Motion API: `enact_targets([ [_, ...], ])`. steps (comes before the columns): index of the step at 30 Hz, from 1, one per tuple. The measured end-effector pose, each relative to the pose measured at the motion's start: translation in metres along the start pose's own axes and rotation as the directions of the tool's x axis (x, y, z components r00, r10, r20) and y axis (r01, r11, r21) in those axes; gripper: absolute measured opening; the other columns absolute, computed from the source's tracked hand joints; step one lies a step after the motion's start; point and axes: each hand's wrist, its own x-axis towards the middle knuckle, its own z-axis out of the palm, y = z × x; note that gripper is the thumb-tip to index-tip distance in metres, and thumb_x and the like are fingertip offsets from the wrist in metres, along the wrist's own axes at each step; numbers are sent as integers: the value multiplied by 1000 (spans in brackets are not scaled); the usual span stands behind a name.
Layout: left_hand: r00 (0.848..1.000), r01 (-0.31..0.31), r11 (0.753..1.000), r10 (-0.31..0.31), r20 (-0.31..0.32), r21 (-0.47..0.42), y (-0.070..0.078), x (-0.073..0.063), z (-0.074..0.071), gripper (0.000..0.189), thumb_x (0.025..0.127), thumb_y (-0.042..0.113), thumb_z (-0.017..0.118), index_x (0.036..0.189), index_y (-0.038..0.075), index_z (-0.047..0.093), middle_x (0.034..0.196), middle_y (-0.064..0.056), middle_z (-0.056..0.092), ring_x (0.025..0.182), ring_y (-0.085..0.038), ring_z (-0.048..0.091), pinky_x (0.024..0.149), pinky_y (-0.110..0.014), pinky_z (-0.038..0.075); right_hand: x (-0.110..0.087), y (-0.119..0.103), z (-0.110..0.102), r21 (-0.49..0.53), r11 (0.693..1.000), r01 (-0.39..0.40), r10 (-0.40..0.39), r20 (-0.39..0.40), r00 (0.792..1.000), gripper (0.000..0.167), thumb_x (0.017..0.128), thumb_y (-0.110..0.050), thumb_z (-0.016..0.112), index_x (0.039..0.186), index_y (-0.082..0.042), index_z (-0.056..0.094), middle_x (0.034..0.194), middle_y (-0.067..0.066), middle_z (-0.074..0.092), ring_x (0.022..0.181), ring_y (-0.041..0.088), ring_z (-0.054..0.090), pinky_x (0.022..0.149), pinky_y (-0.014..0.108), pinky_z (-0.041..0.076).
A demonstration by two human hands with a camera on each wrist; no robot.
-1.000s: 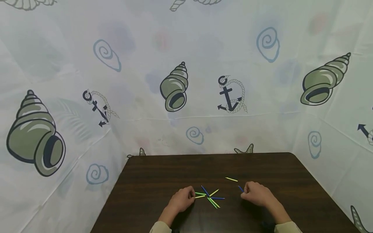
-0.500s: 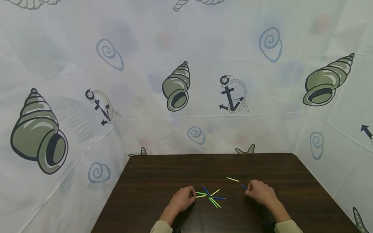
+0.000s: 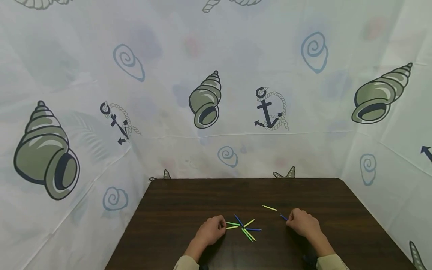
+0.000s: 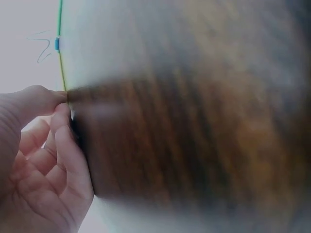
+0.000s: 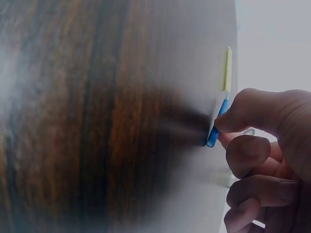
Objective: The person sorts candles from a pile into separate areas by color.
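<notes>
My left hand [image 3: 212,230] pinches the outer end of a thin yellow candle [image 3: 232,227] lying on the table. In the left wrist view, thumb and forefinger meet at that yellow candle [image 4: 62,73]. Further right, my right hand [image 3: 303,222] holds a blue candle [image 3: 284,217] between thumb and forefinger. Close up in the right wrist view, the blue candle [image 5: 217,121] slants beside the tabletop. Between the hands, blue, green and yellow candles spread like rays, among them a green candle [image 3: 233,224], two blue candles [image 3: 253,229] and a yellow candle [image 3: 249,223].
A separate yellow candle [image 3: 269,207] lies beyond the blue one, towards the back right. The dark wooden table [image 3: 189,195] has rounded far corners. Behind and beside it hangs a white cloth [image 3: 162,112] printed with shells and anchors.
My right hand has shifted slightly right with the blue candle. The left hand stays at the yellow candle, and the rayed candles look unchanged. The head view has shifted slightly.
</notes>
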Motion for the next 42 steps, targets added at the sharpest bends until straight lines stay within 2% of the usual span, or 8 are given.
enact_targets([
  [8,1000,6,1000,-6,0,-29,2,0,-2,9,103,13,72,96,17,67,81,3,62,68,-14,57,60,-35,44,1,1,0,-2,1000,-20,20,-17,1000,7,94,-19,75,89,-15,72,80,-2,66,67,19,58,60,39,46],
  [17,1000,-5,999,4,-25,-40,3,-3,-3,10,102,12,72,95,16,67,78,3,62,66,-14,55,59,-34,43,1,-2,-1,15,998,-53,54,-10,999,10,97,-21,72,90,-14,70,77,1,63,66,21,57,60,39,44],
  [22,999,-15,999,13,-29,-42,4,-4,-2,10,102,13,72,95,16,66,78,3,61,65,-13,54,58,-33,42,3,2,1,43,995,-86,86,-9,996,11,96,-21,71,87,-14,68,76,1,61,66,21,55,60,39,42],
  [28,999,4,999,-6,-36,-45,1,-6,1,13,100,12,74,93,18,65,78,4,61,66,-13,55,58,-33,43,2,5,5,84,991,-104,104,5,995,14,96,-21,70,85,-14,67,75,2,60,66,21,55,61,39,41],
  [37,999,19,999,-20,-28,-31,1,-4,4,16,100,11,73,92,19,63,78,3,61,66,-14,55,58,-33,43,-1,3,5,110,988,-105,108,-15,994,14,97,-23,74,93,-12,66,83,3,64,71,22,58,63,41,45],
  [42,999,17,1000,-18,-32,-18,3,-2,3,17,101,11,73,92,20,62,79,4,61,67,-13,55,58,-33,43,2,-1,5,111,988,-109,113,-30,993,16,97,-26,74,98,-10,71,85,3,68,71,23,59,62,41,47],
])
